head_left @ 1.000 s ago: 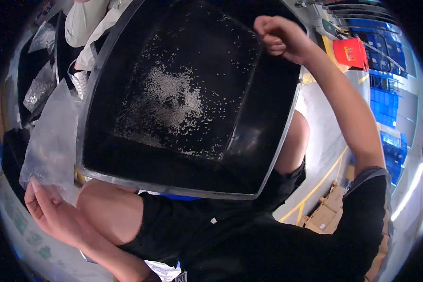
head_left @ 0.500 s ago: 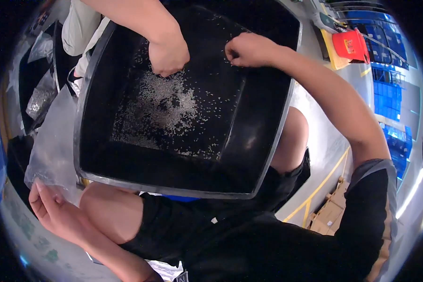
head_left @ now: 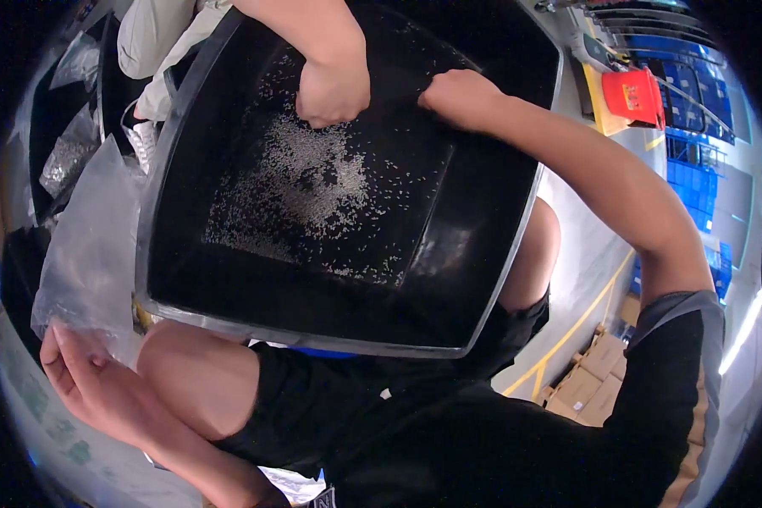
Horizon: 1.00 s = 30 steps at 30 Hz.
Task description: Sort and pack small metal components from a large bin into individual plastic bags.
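Observation:
A black plastic tub [head_left: 339, 315] with a pale rim lies across my lap, and many tiny silvery cylindrical pieces [head_left: 317, 182] are scattered over its bottom. My left hand [head_left: 89, 377] pinches the edge of a clear plastic bag [head_left: 85, 245] beside the tub's left side. Over the far right part of the tub, my right hand [head_left: 463, 100] is closed, knuckles up; its fingertips are mostly hidden, so what they hold does not show. A co-worker's closed hand [head_left: 334, 91] reaches in from the top, at the far edge of the pieces.
Bags of small parts [head_left: 69, 161] lie in a dark container on the left, near the co-worker's pale trouser leg [head_left: 154, 38]. A red bucket [head_left: 633, 95] stands at the far right, before stacked blue crates [head_left: 692, 190]. Cardboard boxes [head_left: 591, 381] sit at the lower right.
The tub and the co-worker's hand appear shifted slightly right in the view. My right hand has turned so its fingertips are less visible. My left hand keeps hold of the bag.

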### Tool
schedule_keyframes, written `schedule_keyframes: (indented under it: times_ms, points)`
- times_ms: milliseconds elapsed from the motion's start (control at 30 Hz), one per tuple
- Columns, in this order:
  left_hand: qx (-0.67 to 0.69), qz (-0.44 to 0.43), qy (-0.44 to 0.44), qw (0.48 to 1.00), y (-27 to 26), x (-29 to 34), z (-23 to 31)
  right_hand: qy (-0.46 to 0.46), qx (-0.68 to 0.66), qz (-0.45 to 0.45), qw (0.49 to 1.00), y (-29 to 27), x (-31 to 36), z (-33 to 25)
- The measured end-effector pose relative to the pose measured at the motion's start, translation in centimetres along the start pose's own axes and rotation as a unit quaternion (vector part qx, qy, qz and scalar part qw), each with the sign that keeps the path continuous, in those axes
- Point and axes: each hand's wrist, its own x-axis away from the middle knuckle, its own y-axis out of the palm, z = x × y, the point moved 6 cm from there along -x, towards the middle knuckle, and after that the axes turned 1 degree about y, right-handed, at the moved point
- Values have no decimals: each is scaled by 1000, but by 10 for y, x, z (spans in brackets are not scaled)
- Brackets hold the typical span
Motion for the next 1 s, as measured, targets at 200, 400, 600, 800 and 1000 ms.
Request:
schedule_keyframes:
  times_ms: [200, 400, 600, 800, 1000]
  points:
    - [11, -31, -12, 999, -2, -3, -4, 69, -433, 117, 891, -30, 19, 50]
    - [-54, 60, 0, 997, 28, 18, 24, -46, -845, 121, 519, -48, 66, 58]
    - [-42, 15, -3, 999, 18, 13, 11, -8, -878, 69, 474, -44, 47, 59]
    - [-10, 24, 4, 1000, 28, 17, 18, -1, -138, 137, 981, -17, 19, 38]
    - [-28, -2, 11, 1000, 27, 16, 21, -8, -100, 67, 993, -4, -6, 33]
